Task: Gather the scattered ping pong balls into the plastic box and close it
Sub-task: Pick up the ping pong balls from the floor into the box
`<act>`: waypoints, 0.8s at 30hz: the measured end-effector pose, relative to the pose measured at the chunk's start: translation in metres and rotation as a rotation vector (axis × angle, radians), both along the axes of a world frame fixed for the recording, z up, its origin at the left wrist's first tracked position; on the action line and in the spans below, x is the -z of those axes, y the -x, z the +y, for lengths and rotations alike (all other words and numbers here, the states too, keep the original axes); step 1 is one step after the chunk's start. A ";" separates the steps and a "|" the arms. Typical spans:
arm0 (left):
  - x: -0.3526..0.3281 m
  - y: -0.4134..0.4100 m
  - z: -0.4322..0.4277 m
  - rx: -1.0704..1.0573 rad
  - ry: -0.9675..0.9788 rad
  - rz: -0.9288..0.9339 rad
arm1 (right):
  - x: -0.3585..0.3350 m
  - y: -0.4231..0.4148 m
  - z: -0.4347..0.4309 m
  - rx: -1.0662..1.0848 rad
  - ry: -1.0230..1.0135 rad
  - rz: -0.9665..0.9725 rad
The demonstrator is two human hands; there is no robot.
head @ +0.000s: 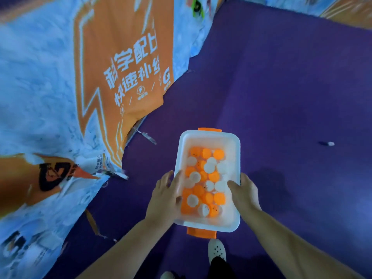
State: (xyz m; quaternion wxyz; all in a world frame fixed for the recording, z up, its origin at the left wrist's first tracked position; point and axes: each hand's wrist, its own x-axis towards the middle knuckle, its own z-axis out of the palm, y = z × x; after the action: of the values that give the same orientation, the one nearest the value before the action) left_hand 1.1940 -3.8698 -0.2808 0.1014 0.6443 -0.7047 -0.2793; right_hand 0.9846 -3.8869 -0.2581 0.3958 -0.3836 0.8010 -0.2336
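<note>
A translucent white plastic box (207,137) with an orange latch at each short end hangs above the purple floor, lengthwise away from me. Inside lie several orange and white ping pong balls (205,178). They look hazy, and I cannot tell whether a lid covers them. My left hand (164,198) grips the box's left long side, fingers pointing forward along the rim. My right hand (244,193) grips the right long side, thumb on top and fingers round the edge. A small white thing (330,143), perhaps a ball, lies on the floor far right.
Purple floor mat (281,87) spreads ahead and to the right. Blue and orange printed barrier banners (90,77) stand along the left, with torn edges near the floor. My foot in a white shoe (217,249) is just below the box.
</note>
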 end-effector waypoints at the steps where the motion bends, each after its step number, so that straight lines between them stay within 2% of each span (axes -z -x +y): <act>1: -0.010 0.012 -0.003 0.010 0.005 0.033 | -0.008 0.013 0.002 0.017 -0.004 0.000; 6: -0.049 0.089 -0.031 0.049 -0.089 0.116 | -0.034 0.090 -0.001 0.125 -0.008 -0.021; 13: -0.087 0.220 -0.094 0.116 -0.131 0.007 | -0.060 0.213 -0.033 0.266 0.020 -0.053; 20: -0.106 0.363 -0.164 0.100 -0.165 0.060 | -0.090 0.338 -0.070 0.370 0.041 -0.037; 24: -0.113 0.429 -0.200 0.164 -0.161 0.082 | -0.101 0.400 -0.091 0.435 0.052 -0.041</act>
State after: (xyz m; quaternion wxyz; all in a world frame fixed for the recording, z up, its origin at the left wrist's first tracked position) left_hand 0.7651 -4.0700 -0.1677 0.0551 0.5787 -0.7255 -0.3683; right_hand 0.5841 -3.9776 -0.1569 0.3423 -0.2070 0.8504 -0.3416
